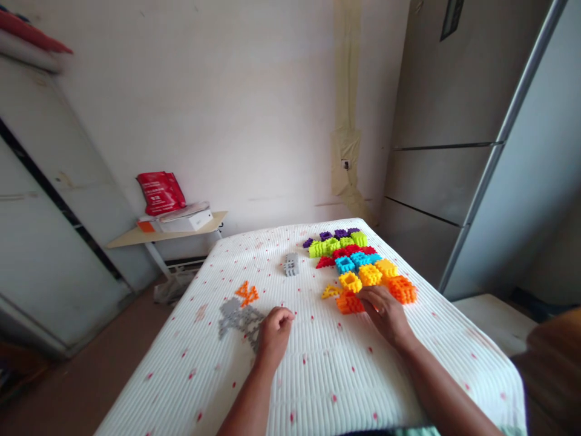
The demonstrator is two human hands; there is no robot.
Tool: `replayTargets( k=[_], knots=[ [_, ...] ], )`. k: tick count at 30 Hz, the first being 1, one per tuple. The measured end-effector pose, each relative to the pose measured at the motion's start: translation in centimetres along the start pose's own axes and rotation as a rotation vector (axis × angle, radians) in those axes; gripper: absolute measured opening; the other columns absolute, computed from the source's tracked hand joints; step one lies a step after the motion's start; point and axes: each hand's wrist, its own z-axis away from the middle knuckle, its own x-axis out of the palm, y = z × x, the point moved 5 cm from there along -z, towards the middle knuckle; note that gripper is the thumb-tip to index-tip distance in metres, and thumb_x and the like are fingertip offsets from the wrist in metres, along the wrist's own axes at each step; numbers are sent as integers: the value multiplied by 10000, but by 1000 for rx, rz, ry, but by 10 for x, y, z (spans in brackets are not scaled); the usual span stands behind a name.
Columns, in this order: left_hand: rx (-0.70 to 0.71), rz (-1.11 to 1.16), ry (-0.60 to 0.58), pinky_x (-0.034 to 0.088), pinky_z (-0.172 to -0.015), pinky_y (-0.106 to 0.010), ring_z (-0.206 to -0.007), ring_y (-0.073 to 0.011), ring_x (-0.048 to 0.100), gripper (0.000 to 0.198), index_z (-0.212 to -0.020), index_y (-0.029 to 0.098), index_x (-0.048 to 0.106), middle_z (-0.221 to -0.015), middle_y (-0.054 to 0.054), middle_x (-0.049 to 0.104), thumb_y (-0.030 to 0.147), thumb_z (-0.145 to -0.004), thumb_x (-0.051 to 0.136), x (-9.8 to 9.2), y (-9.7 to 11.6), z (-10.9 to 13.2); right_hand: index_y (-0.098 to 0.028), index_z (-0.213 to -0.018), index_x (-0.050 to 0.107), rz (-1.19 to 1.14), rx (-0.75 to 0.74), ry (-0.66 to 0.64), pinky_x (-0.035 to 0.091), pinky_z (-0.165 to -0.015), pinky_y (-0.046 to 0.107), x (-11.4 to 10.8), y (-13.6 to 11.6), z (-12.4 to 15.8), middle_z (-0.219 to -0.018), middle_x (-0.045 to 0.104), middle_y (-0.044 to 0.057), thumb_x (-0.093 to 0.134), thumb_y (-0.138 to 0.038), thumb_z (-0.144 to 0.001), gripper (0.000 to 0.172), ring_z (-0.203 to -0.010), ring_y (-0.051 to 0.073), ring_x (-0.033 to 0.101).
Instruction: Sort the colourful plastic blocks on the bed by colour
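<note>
Blocks (358, 260), seen from the head view, lie packed in rows by colour at the far right of the tablecloth (318, 375): purple, green, red, blue, yellow, orange; that much looks settled; the right hand (385, 312) lies on the near orange block (348, 301), fingers bent over its edge, though whether they pinch it I cannot tell; the left hand (275, 333) rests on the cloth, fingers curled together, nothing seen inside, just beside the grey flat pieces (236, 318); apart from the rows, seemingly unplaced: orange flat pieces (246, 293), a grey block (291, 264), a yellow triangle (330, 292).
</note>
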Motion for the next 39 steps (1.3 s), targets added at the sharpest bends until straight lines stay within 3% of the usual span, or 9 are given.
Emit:
replayTargets(
  k=[4,8,12,16,23,28,30,33,39],
  knots=[
    [70,-99,52,473,-697,-267,-742,-150,600,204,-646,196,576,-733,-17,626,77,-652,411,-4,6,0,-210,-943,659,-9,-8,19,539,-726,299,-1,-1,2,-980,655,87,450,-217,-915,211,-871,180,640],
    [64,-409,132,442,-860,-349,-922,-210,583,252,-778,190,640,-896,-67,661,74,-695,433,-26,12,-13,-206,-992,625,-32,-45,128,536,-742,290,-8,-10,4,-1000,636,93,491,-174,-888,172,-886,174,639],
    [-181,-772,110,393,-880,-477,-1086,-331,513,314,-1033,177,644,-1151,-152,601,261,-772,490,-56,4,-39,-210,-1002,610,-47,-141,126,539,-722,272,-6,-27,7,-981,651,92,506,-160,-874,173,-865,169,646],
    [-400,-956,-41,366,-839,-507,-1009,-359,563,371,-1006,164,659,-1060,-198,632,397,-793,465,-69,-17,-60,-205,-1018,606,-68,-234,36,536,-699,265,4,-48,10,-970,664,89,486,-164,-879,188,-833,162,652],
    [-272,-945,-164,315,-937,-486,-891,-282,642,336,-945,135,687,-979,-197,674,107,-807,381,-34,-10,-64,-174,-994,578,-101,-330,-89,520,-692,276,15,-73,13,-947,656,96,456,-133,-882,171,-811,161,636],
    [-95,-819,-248,438,-845,-370,-920,-238,637,400,-1047,195,668,-1089,-138,656,64,-798,384,9,24,-28,-172,-1003,571,-116,-361,-128,512,-693,277,19,-77,16,-941,652,93,437,-142,-891,177,-816,161,632],
    [96,-617,-267,444,-882,-355,-999,-224,610,441,-1104,225,643,-1154,-106,635,47,-757,437,23,42,-9,-176,-1005,568,-113,-362,-137,510,-694,278,20,-77,16,-944,652,92,434,-144,-892,178,-817,162,632],
    [222,-406,-247,440,-926,-365,-1034,-212,595,443,-1174,245,597,-1121,-69,658,114,-762,500,26,53,13,-180,-1012,565,-112,-367,-146,505,-697,279,20,-78,17,-952,650,92,431,-143,-893,182,-801,159,626],
    [74,-264,-124,492,-817,-306,-851,-165,642,319,-995,208,667,-914,-48,707,136,-814,415,10,33,13,-175,-967,570,-113,-368,-226,478,-661,266,26,-83,17,-857,640,77,396,-159,-908,185,-723,146,597]
  ],
)
